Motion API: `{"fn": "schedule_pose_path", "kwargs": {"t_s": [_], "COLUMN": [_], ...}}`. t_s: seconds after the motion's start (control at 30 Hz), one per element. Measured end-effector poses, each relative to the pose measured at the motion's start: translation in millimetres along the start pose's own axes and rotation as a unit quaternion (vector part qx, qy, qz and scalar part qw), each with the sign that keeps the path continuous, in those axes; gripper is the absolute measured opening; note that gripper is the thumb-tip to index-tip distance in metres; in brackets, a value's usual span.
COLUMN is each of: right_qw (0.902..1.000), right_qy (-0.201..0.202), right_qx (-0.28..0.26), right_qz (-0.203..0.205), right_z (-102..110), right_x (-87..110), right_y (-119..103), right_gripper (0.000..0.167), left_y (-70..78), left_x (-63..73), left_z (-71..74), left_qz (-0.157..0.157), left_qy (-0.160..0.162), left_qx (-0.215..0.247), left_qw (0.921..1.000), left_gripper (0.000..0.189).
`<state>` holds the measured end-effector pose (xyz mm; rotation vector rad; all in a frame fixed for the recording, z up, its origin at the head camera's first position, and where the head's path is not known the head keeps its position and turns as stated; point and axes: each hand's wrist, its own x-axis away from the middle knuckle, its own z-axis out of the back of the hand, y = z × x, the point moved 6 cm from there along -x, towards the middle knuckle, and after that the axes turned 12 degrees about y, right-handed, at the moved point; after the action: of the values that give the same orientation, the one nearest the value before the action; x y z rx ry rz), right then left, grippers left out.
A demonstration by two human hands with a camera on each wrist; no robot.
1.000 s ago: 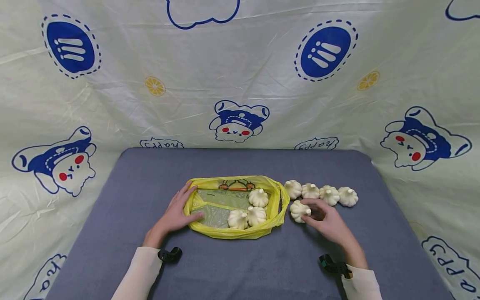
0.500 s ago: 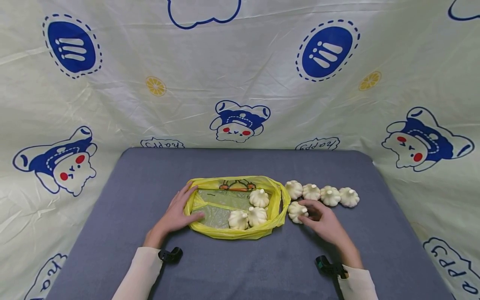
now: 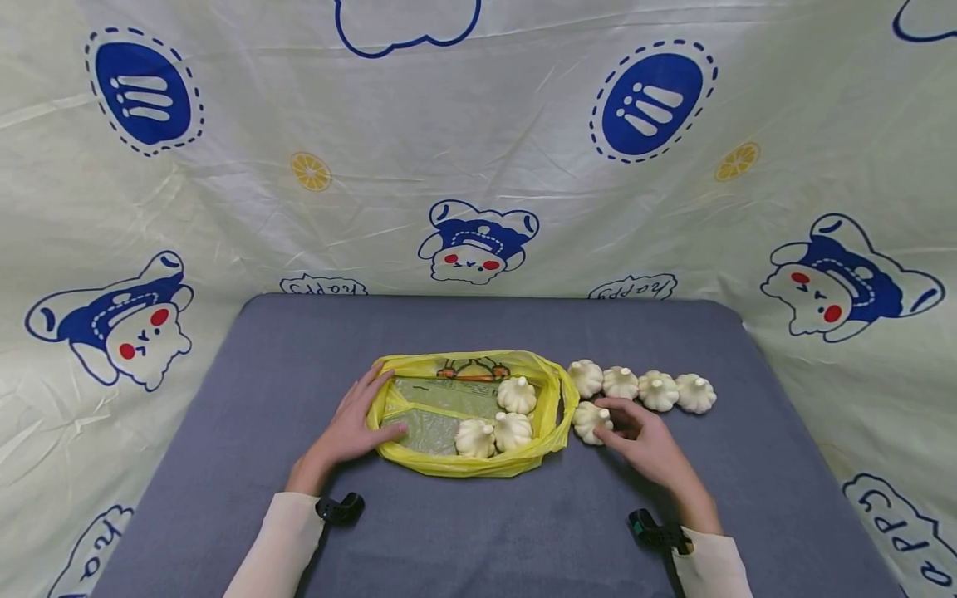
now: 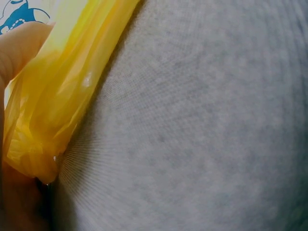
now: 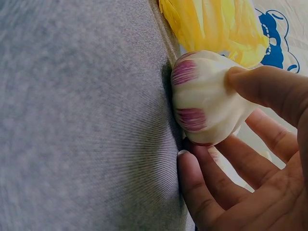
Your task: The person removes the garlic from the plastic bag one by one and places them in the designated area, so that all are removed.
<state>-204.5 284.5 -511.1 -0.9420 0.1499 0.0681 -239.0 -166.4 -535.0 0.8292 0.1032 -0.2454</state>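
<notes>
1 garlic bulb of 8 is pinched between the thumb and fingers of the right hand, just right of the bag; it seems to touch the table, though its underside is hard to see. It is creamy white and ribbed, with streaked purple patches. Behind it, 4 more bulbs lie in 1 row. The 1 yellow plastic bag stands open and holds 3 bulbs toward its right end. The left hand grips its left rim, thumb inside. All rest on 1 grey table before a printed cloth.
</notes>
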Motion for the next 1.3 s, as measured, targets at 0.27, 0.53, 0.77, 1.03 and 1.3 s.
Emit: {"fn": "schedule_pose_path", "kwargs": {"t_s": [0.27,0.53,0.77,1.03,1.3], "right_qw": [0.9998,0.9997,0.9997,0.9985,0.993], "right_qy": [0.01,0.022,0.018,0.013,0.005], "right_qx": [0.015,0.011,0.013,0.028,0.069], "right_qz": [-0.007,0.0,0.012,0.044,0.096], "right_z": [-1.4,-0.5,4.8,13.0,18.5], "right_x": [-0.2,0.3,1.4,0.7,-2.4], "right_y": [3.4,0.3,-5.9,-21.4,-52.4], "right_gripper": [0.043,0.042,0.045,0.056,0.066], "left_y": [-1.1,0.8,1.5,2.0,1.6], "left_x": [1.2,1.3,1.4,1.6,0.8], "left_z": [-0.8,-0.8,-0.2,0.3,0.5], "left_qz": [0.002,-0.003,-0.004,-0.002,0.0], "left_qy": [-0.003,0.0,0.0,-0.002,-0.002], "left_qx": [-0.005,0.006,0.008,0.008,0.004], "left_qw": [1.0,1.0,1.0,1.0,1.0], "left_gripper": [0.094,0.094,0.094,0.094,0.094]}}
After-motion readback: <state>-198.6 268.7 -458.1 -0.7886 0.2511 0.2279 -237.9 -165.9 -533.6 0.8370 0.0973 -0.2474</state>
